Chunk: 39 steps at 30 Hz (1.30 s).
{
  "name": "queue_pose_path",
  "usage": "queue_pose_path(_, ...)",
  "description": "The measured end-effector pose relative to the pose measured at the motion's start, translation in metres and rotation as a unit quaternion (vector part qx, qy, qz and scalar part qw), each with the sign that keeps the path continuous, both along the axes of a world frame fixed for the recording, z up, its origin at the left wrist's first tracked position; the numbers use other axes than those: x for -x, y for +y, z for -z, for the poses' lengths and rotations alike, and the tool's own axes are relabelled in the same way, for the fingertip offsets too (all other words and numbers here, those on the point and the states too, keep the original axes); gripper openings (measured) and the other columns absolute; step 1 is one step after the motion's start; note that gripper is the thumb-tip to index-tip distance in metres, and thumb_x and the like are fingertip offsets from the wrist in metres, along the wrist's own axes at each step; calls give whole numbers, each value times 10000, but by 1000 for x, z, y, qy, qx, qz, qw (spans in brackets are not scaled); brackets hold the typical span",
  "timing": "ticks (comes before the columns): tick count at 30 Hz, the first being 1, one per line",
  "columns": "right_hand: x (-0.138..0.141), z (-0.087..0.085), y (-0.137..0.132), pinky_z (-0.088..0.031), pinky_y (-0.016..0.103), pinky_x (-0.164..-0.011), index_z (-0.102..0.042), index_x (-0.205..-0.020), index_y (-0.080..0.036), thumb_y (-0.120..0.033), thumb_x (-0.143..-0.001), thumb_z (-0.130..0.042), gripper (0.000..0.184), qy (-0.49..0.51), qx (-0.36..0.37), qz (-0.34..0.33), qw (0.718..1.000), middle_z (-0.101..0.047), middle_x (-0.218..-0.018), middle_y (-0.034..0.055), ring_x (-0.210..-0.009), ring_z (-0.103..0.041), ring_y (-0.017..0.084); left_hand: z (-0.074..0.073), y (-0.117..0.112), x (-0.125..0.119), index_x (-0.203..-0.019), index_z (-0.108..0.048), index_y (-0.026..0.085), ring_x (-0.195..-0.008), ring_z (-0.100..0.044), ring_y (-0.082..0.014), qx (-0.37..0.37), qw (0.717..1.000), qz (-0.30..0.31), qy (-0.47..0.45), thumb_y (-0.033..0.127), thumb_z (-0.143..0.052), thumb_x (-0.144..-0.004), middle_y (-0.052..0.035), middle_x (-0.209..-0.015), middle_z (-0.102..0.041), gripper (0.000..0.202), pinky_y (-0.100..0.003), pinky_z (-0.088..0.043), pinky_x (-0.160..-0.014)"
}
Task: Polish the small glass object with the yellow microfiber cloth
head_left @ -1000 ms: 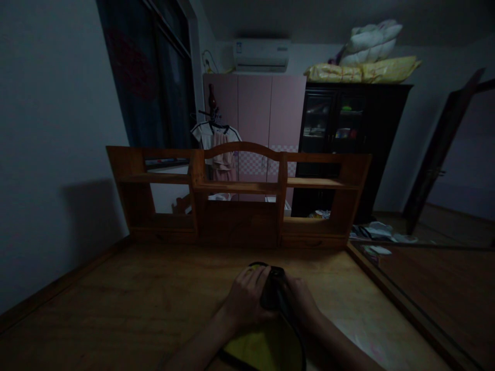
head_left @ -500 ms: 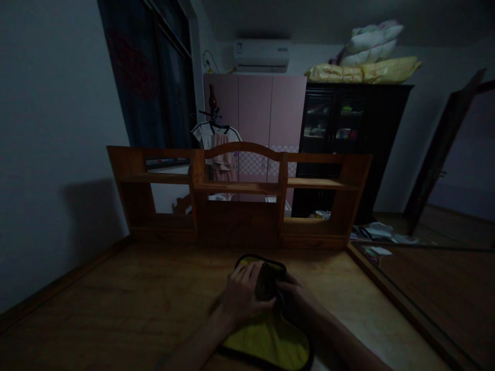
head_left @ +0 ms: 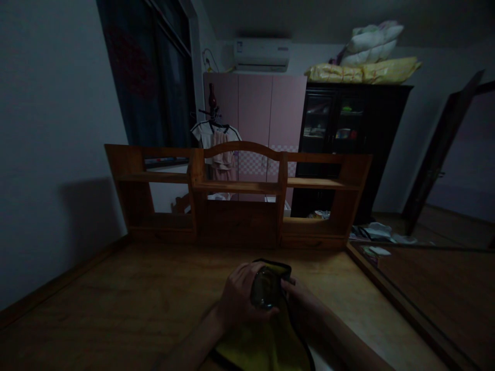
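Note:
In the head view my left hand (head_left: 238,298) is wrapped round a dark, see-through glass cup (head_left: 265,289), with one shiny round end facing me. The cup is tilted, and its far end is hidden. My right hand (head_left: 297,294) pinches the black-edged upper part of a yellow-green cloth (head_left: 263,344) against the cup's right side. The rest of the cloth hangs below the hands towards me, its upper corner showing behind the cup. Dim light hides the right fingertips in part.
A wooden tabletop (head_left: 154,288) lies under my hands. At its back stands a low wooden shelf unit (head_left: 240,188), with a raised wooden edge (head_left: 390,299) on the right. A white wall (head_left: 50,154) is at the left.
My left hand has turned the glass cup so its shiny round end shows more towards me. The cloth's upper part has shifted right and bunched up beside it.

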State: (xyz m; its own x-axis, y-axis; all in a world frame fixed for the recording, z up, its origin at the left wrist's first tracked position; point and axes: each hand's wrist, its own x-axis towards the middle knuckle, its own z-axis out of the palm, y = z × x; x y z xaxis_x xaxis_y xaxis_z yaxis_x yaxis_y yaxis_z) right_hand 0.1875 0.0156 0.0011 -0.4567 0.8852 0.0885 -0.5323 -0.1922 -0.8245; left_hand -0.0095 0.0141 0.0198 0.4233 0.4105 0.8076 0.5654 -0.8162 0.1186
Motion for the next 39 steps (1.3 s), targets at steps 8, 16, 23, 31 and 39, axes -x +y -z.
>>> queue_pose_path(8, 1, -2, 2, -466, 395, -934, -643, -1082, -153, -358, -817, -681, 338, -3, 26, 8, 1000, -712, -1059, 102, -1010, -655, 248, -1, 1, 0, -1293, -399, 136, -1093, -574, -299, 2, 1000, -2, -1, 655, -692, -639, -157, -1173, -594, 884, -435, -477, -959)
queue_pose_path(16, 5, -1, 4, -506, 304, -786, -674, -1049, -139, -338, -836, -665, 291, -3, 30, 13, 999, -730, -983, 91, -824, -679, 193, 2, 2, 1, -1302, -392, 150, -1106, -564, -303, 9, 1000, -1, 7, 650, -693, -640, -152, -1193, -586, 883, -451, -467, -961)
queue_pose_path(23, 3, -2, 4, -497, 325, -834, -692, -1005, -134, -320, -809, -688, 270, 15, 32, 13, 999, -735, -944, 83, -821, -673, 199, 1, 2, -1, -1309, -369, 133, -1103, -579, -305, -12, 999, 0, 35, 694, -661, -643, -162, -1181, -598, 918, -461, -454, -976)
queue_pose_path(31, 3, -1, 2, -453, 387, -926, -663, -1062, -146, -250, -760, -731, 326, 29, 31, 9, 999, -723, -1005, 87, -932, -664, 231, 7, 6, -2, -1309, -371, 122, -1088, -590, -310, -14, 998, 0, 65, 711, -639, -651, -167, -1175, -604, 923, -483, -438, -985)
queue_pose_path(39, 5, 7, 6, -448, 368, -921, -663, -1064, -133, -233, -768, -726, 319, 33, 20, 6, 999, -717, -1008, 91, -909, -665, 208, 8, 3, -4, -1309, -386, 116, -1095, -587, -310, -12, 998, -12, 57, 657, -641, -676, -168, -1189, -599, 871, -480, -423, -999)
